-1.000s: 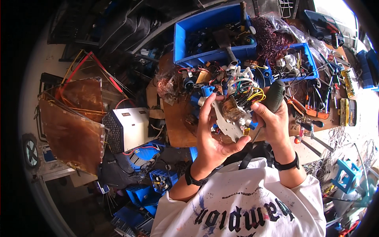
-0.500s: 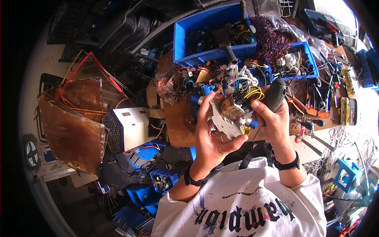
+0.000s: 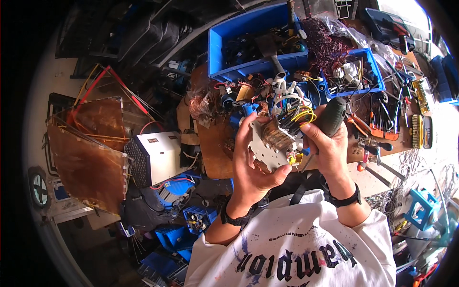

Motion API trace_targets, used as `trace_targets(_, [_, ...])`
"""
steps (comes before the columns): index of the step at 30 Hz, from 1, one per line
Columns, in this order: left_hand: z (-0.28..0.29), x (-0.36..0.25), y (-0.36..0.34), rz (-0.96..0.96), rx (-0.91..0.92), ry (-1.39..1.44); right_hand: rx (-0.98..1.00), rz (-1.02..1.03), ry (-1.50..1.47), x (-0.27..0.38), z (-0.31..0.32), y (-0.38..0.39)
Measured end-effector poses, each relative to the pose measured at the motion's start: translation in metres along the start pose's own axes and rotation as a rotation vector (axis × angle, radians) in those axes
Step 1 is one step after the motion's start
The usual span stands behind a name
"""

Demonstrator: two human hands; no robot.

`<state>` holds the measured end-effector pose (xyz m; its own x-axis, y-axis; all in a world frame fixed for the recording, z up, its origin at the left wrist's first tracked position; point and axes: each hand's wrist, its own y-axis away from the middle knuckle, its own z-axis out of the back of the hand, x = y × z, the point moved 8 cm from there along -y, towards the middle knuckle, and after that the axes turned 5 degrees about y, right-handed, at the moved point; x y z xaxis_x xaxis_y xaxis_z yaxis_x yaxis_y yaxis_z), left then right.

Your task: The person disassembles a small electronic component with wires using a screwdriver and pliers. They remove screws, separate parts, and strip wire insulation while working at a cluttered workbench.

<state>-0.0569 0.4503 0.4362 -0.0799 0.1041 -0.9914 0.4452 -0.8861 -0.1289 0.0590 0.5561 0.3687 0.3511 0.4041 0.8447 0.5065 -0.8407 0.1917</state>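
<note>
Overall, findings run from largest item to smallest:
- Large blue bin (image 3: 224,45), at the far edge of the workbench (image 3: 213,148), holds dark parts and a hammer-like tool; contents otherwise unclear.
- Smaller blue bin (image 3: 375,71), to its right, holds small white and metal components among wires.
- Left hand (image 3: 253,167) is raised over the bench, palm cupped, fingers and thumb clamped around the round metal plate assembly (image 3: 270,143) with its bundle of coloured wires.
- Right hand (image 3: 330,148) is closed around the dark green tool handle (image 3: 332,116), set against the assembly's right side.
- Compared with a second ago, the assembly is tilted slightly differently; both grips are unchanged.
</note>
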Motion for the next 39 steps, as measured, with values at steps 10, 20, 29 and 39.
trace_targets(10, [-0.003,-0.005,0.002,-0.089,-0.015,-0.067,0.011,-0.042,0.047,0.002,0.003,0.001])
trace_targets(20, [0.0,-0.002,0.001,-0.094,-0.041,-0.092,-0.005,0.542,0.272,0.072,-0.005,0.013])
trace_targets(29, [-0.003,-0.014,0.003,-0.195,-0.054,-0.31,0.274,0.767,0.713,0.082,-0.032,0.015])
trace_targets(39, [-0.011,-0.038,0.0,-0.258,-0.002,-0.539,0.329,0.83,0.797,0.092,-0.032,0.018])
